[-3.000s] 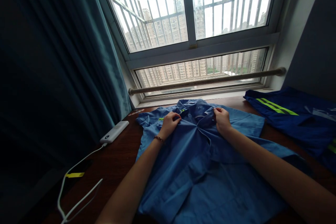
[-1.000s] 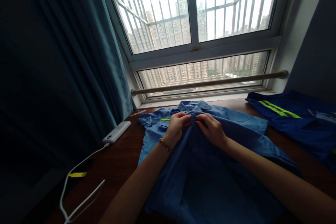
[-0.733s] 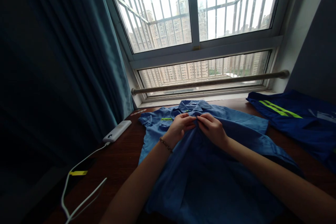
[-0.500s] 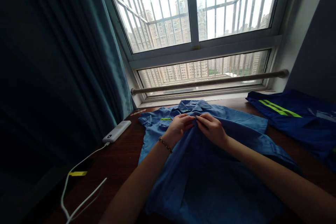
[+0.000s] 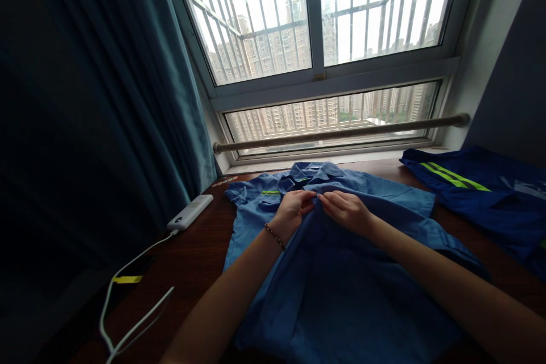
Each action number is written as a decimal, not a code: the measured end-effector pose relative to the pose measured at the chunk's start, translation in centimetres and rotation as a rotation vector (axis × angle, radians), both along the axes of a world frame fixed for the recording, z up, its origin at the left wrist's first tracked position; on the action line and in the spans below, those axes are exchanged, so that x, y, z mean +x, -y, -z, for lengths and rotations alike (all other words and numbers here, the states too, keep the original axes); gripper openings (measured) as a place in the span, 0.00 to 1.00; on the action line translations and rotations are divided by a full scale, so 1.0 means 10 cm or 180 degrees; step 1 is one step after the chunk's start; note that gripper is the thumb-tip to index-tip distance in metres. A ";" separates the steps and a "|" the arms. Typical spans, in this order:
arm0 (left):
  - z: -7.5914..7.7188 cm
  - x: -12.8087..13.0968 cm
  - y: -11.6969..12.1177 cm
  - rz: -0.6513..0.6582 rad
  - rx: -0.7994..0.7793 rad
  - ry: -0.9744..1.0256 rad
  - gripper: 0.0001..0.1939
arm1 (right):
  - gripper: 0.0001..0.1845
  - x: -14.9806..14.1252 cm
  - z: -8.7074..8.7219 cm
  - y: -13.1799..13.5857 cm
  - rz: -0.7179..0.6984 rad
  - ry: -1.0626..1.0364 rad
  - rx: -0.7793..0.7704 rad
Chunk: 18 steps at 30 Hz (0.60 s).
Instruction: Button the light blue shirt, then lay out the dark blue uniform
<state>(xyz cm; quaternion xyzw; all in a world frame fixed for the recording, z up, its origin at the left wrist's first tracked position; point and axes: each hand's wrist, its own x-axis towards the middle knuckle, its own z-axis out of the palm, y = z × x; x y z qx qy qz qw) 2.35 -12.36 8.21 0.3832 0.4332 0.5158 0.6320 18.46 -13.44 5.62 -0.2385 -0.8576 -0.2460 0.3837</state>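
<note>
Both hands meet right at the front of the light-blue short-sleeved cloth shirt [image 5: 341,296], which lies spread over the dark reddish-brown wooden counter [image 5: 200,256], collar toward the window! The left hand [image 5: 294,209], a dark beaded bracelet [image 5: 275,236] around its wrist, pinches the edge of the fabric between thumb and fingers, just below the collar. Opposite, fingertips almost touching, the right hand [image 5: 343,210] is closed in a pinch on the same bit of cloth, and the shirt front lifts into folds beneath them. What exactly sits between those fingertips is too small to tell. Over on the shirt's left sits a bright yellow-green stripe [image 5: 269,193], and off to the right, well apart from the hands, lies a folded dark-blue garment [image 5: 490,199] with two yellow-green bands. On the left side, a white rectangular device [image 5: 190,213] rests on the counter near the blue curtain [image 5: 149,68], a white cable [image 5: 103,313] running from its near end, with a yellow tag [image 5: 128,280] beside the cable.
</note>
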 end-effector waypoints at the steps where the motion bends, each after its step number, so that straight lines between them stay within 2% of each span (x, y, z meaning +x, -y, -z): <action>1: 0.01 0.01 0.00 -0.0032 -0.0030 -0.0006 0.07 | 0.15 0.01 0.00 -0.01 -0.0053 0.0024 -0.0080; 3: 0.01 0.03 0.02 -0.0131 -0.0033 -0.0040 0.09 | 0.15 0.01 -0.02 -0.01 -0.0150 0.0043 -0.0218; 6: 0.00 0.06 0.07 -0.0363 0.0488 -0.0257 0.11 | 0.14 0.01 -0.07 0.00 -0.0207 0.0100 -0.0324; 9: -0.02 0.08 0.11 -0.0317 0.1001 -0.0546 0.12 | 0.14 -0.01 -0.11 0.02 -0.0208 -0.0102 -0.0516; 12: -0.04 0.07 0.14 -0.0125 0.1177 -0.0665 0.12 | 0.12 -0.05 -0.12 0.03 -0.0181 -0.0829 -0.0968; 16: -0.05 0.05 0.11 0.0253 0.0936 -0.0423 0.11 | 0.09 -0.09 -0.12 -0.01 -0.0094 -0.1997 -0.1756; 18: -0.05 0.03 0.09 0.0500 0.0815 -0.0276 0.15 | 0.09 -0.09 -0.12 -0.05 -0.0210 -0.2541 -0.2306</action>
